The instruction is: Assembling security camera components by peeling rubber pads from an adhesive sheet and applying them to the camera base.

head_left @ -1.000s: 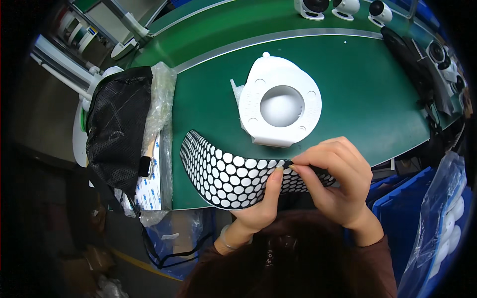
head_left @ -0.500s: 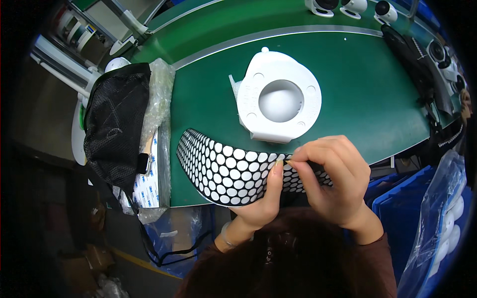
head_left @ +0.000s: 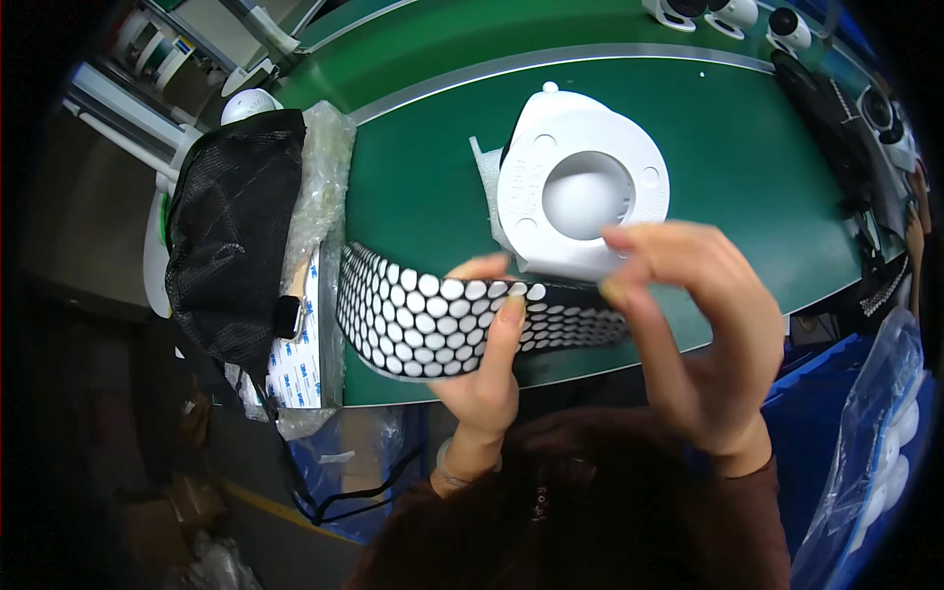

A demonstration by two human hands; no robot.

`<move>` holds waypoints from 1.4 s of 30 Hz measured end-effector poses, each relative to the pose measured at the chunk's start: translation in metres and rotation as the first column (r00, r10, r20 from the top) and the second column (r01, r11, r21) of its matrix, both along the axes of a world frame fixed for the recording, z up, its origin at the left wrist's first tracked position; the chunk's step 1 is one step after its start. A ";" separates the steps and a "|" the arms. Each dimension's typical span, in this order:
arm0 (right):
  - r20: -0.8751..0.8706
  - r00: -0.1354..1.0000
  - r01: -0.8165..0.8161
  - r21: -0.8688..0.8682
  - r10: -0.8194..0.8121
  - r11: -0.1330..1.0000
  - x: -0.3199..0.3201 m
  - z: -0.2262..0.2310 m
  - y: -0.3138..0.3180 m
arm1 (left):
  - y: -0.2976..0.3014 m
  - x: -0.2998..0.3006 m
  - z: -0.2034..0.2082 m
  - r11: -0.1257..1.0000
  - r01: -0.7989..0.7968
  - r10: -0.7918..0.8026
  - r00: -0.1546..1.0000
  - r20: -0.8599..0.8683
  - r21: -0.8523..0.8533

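My left hand (head_left: 487, 388) grips a curved sheet (head_left: 418, 324) of round white dots on a black backing, thumb on its face and fingers behind. Along its upper edge, to the right of my left thumb, a stretch of black shows without dots. My right hand (head_left: 716, 339) is raised near the sheet's right end, thumb and forefinger in a pinch and blurred. Whatever may be between those fingertips is too small to make out. Just beyond my hands, a white moulded holder (head_left: 526, 202) with a round opening lies on the green table, a white dome (head_left: 583, 204) visible inside the opening.
On the left, a black mesh bag (head_left: 236, 231) rests by bubble wrap (head_left: 324, 177) and sheets with a printed white backing (head_left: 295, 379). White camera-like devices (head_left: 733, 15) line the back right. Blue bins (head_left: 816, 403) and bagged white domes (head_left: 890, 472) are at lower right.
My right hand has moved right, away from my left thumb, in a pinch. The black dotless stretch along the sheet's upper edge is now visible. My left hand and sheet have shifted slightly left.
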State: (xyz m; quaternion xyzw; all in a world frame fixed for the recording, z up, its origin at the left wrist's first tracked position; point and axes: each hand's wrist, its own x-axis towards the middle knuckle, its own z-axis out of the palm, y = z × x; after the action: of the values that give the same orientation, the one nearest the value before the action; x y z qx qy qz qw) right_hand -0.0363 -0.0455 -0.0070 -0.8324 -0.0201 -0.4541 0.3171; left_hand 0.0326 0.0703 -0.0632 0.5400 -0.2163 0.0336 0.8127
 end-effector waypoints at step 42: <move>-0.260 0.951 -0.151 0.084 0.168 0.985 -0.011 0.003 -0.004 | 0.018 0.003 0.007 0.993 0.099 -0.097 0.995 0.036 -0.065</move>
State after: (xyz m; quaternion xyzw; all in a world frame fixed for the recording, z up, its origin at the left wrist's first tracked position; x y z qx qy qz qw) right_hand -0.0469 -0.0492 -0.0037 -0.8711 -0.0303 -0.3113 0.3787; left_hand 0.0351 0.0881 -0.0560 0.5007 -0.2544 0.0098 0.8273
